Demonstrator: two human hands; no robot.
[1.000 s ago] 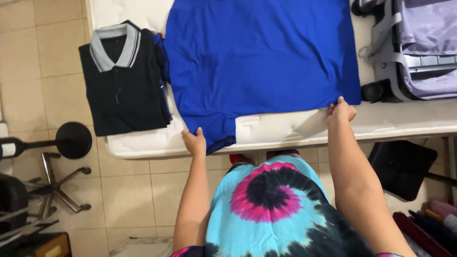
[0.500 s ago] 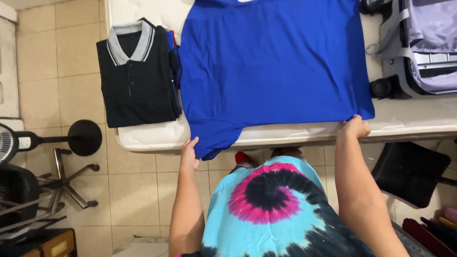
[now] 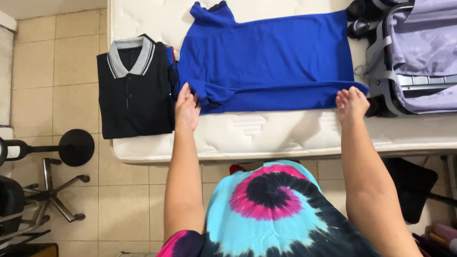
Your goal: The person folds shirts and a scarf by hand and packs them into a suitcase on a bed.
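The blue shirt [image 3: 266, 62] lies flat on the white mattress [image 3: 266, 133], its near edge folded over into a long straight band. My left hand [image 3: 186, 108] rests on the folded sleeve end at the shirt's left side, fingers loosely spread and flat, gripping nothing. My right hand [image 3: 352, 102] presses the fold's right end, fingers together and lying flat on the cloth, not pinching it. Just left of the blue shirt sits a folded black polo shirt [image 3: 135, 88] with a grey collar, on a small pile. To the right an open lilac suitcase [image 3: 419, 52] lies on the mattress, its wheels near my right hand.
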